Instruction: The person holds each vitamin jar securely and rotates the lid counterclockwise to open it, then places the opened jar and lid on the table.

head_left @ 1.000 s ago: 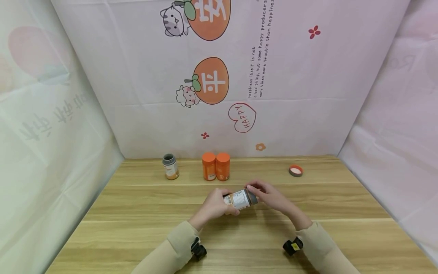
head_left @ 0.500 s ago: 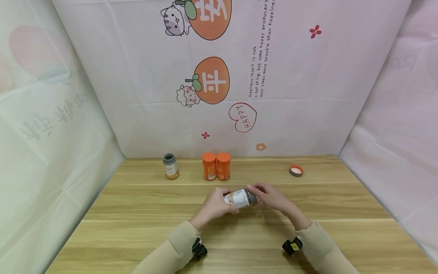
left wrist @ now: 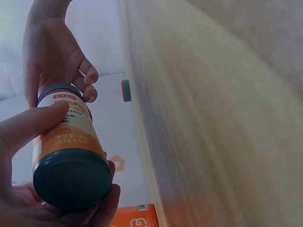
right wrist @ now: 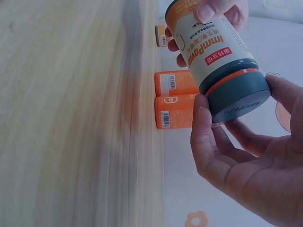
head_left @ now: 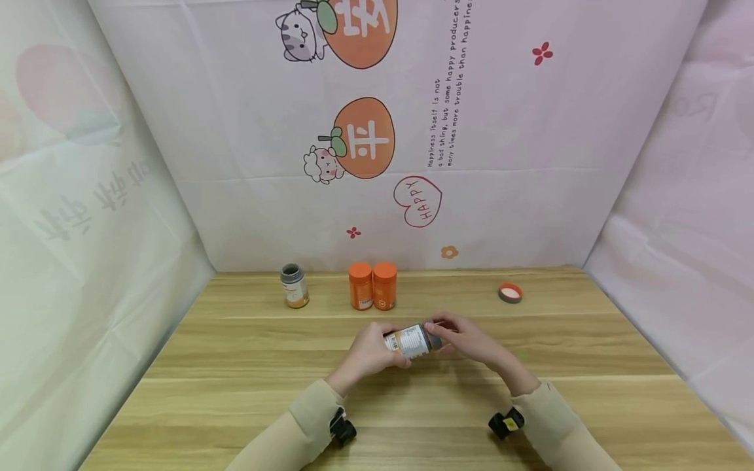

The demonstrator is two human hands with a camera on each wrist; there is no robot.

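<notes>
My left hand (head_left: 370, 352) grips a white and orange supplement bottle (head_left: 410, 341) round its body, tilted on its side over the middle of the table. Its dark base (left wrist: 72, 178) faces the left wrist camera. At the other end, the fingertips of my right hand (head_left: 468, 339) pinch the rim of the grey cap (right wrist: 239, 97). An orange ring shows between that cap and the bottle's grey collar in the right wrist view. Part of the cap is hidden behind the right fingers in the head view.
An uncapped bottle (head_left: 294, 291) stands at the back left of the wooden table (head_left: 247, 399). Two orange bottles, one left (head_left: 361, 286) and one right (head_left: 385, 286), stand side by side at the back. A loose cap (head_left: 510, 293) lies back right, inside facing up.
The right fingers have shifted slightly round the cap, dipping and then rising again. The left hand and bottle stay nearly where they were.
</notes>
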